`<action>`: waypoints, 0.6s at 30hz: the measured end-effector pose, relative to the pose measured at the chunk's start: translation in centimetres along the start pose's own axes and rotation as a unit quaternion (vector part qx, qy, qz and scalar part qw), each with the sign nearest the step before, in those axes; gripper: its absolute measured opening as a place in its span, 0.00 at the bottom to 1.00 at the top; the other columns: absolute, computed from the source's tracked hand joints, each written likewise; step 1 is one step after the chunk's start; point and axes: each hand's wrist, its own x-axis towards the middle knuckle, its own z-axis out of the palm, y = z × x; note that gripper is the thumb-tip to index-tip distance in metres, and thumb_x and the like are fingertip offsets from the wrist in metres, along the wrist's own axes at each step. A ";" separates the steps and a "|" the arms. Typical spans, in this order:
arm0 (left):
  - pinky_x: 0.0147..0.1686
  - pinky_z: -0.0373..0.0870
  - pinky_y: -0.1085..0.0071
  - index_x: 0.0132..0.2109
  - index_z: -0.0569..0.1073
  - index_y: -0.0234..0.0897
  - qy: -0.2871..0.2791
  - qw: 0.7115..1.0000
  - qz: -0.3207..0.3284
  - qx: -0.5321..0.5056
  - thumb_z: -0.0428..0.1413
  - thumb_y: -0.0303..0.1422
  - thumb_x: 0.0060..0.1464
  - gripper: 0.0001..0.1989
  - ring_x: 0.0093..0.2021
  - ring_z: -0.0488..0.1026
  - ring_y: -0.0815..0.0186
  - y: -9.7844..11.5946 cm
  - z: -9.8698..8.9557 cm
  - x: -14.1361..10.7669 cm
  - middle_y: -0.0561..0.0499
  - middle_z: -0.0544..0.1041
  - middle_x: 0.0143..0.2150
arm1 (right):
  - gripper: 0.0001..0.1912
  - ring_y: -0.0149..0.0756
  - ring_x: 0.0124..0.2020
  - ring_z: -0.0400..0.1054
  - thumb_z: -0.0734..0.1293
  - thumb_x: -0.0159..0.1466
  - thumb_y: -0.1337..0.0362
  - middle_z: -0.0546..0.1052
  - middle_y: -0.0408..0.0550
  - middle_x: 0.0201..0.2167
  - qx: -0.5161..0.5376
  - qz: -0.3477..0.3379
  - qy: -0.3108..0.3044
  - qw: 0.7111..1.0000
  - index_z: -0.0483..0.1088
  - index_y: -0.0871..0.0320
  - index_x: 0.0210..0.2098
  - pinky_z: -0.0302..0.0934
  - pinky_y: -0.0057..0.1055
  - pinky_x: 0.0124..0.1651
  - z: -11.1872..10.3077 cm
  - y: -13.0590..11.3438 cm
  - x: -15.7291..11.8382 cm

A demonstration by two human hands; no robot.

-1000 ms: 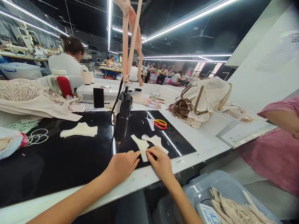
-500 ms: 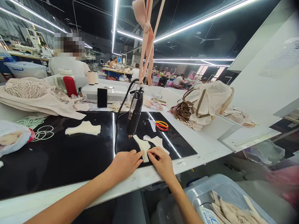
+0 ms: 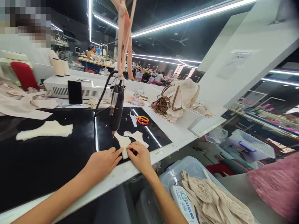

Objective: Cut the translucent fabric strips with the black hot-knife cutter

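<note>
A small cream fabric piece (image 3: 123,141) with curved edges lies on the black mat near the table's front edge. My left hand (image 3: 102,163) has its finger and thumb closed at the piece's lower left edge. On the right edge, my right hand (image 3: 140,157) pinches the fabric between thumb and fingertips. Just behind, a black handheld tool (image 3: 116,107) hangs from peach straps (image 3: 125,40), its tip close to the fabric's upper end. Another cream piece (image 3: 137,137) lies to the right, partly behind my right hand.
More cream pieces (image 3: 44,130) lie left on the black mat (image 3: 58,161). Orange- and red-handled scissors (image 3: 142,120) sit behind. A white box (image 3: 53,88) with a phone (image 3: 75,92) stands at the back. Beige garments (image 3: 179,96) are piled right; a clear bin (image 3: 198,165) sits below.
The view has turned to the right, so the table and things on it appear further left. Both hands stay at the same fabric piece, nearly unmoved against it.
</note>
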 end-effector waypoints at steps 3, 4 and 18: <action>0.26 0.60 0.70 0.67 0.70 0.47 0.015 1.000 0.008 0.009 0.48 0.37 0.72 0.20 0.35 0.80 0.61 -0.5 0.8 0.0 0.49 0.80 0.42 | 0.07 0.33 0.34 0.71 0.68 0.62 0.69 0.78 0.43 0.34 0.003 0.005 0.012 1.000 0.80 0.53 0.33 0.62 0.29 0.39 0.2 -0.1 0.1; 0.26 0.60 0.70 0.67 0.70 0.48 0.020 1.000 0.010 0.016 0.48 0.37 0.71 0.20 0.34 0.80 0.61 -0.7 1.1 0.0 0.49 0.80 0.43 | 0.07 0.33 0.33 0.71 0.68 0.62 0.69 0.78 0.42 0.33 0.005 0.007 0.017 1.000 0.79 0.53 0.33 0.62 0.29 0.38 0.2 -0.1 0.1; 0.26 0.61 0.70 0.66 0.71 0.45 -0.013 0.999 -0.005 -0.029 0.46 0.37 0.72 0.21 0.32 0.79 0.61 0.3 -0.6 0.0 0.47 0.79 0.40 | 0.08 0.32 0.31 0.69 0.66 0.65 0.65 0.78 0.46 0.34 0.094 0.029 0.058 0.993 0.78 0.55 0.33 0.63 0.29 0.33 -0.4 0.2 0.0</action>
